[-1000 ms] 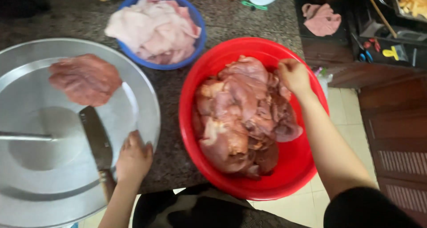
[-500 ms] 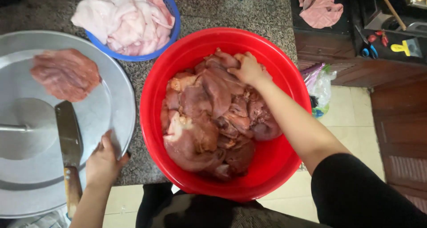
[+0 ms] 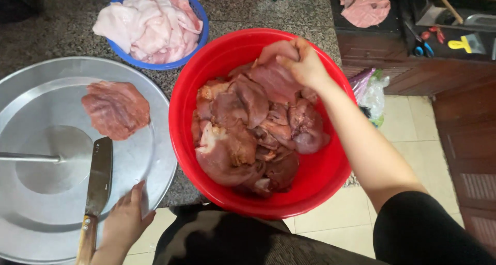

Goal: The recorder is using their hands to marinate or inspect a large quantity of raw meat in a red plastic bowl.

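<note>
Half a second ago flat on the heap of dark red meat near the middle of the red basin (image 3: 330, 192); now raised toward the basin's one o'clock rim, the right hand (image 3: 305, 63) closed on one slab of meat (image 3: 276, 76), fingers curled over its top edge and the slab lifted partly clear of the pile (image 3: 248, 136) beneath. Left hand (image 3: 124, 221) unchanged in place: resting open at five o'clock on the rim of the big round metal tray (image 3: 31, 234), fingers loosely spread, just beside the wooden handle of the cleaver (image 3: 98, 177) but not gripping it. Cleaver lying blade up the tray, as before. At the tray's twelve o'clock, one flattened piece of reddish meat (image 3: 116, 109), same spot as earlier. At nine o'clock on the tray, a thin metal rod (image 3: 28, 158) running in from the left edge. Beyond, at eleven o'clock from the red basin, a blue bowl (image 3: 199, 17) heaped with pale pink pieces. Underneath all, a speckled dark granite counter (image 3: 62, 37), its edge overhung by basin and tray. At two o'clock, a dark surface with another pink piece (image 3: 364, 6) on it, dark wooden cabinet fronts (image 3: 465, 89), and below them pale floor tiles (image 3: 408, 136) with a crumpled plastic bag (image 3: 369, 92).
</note>
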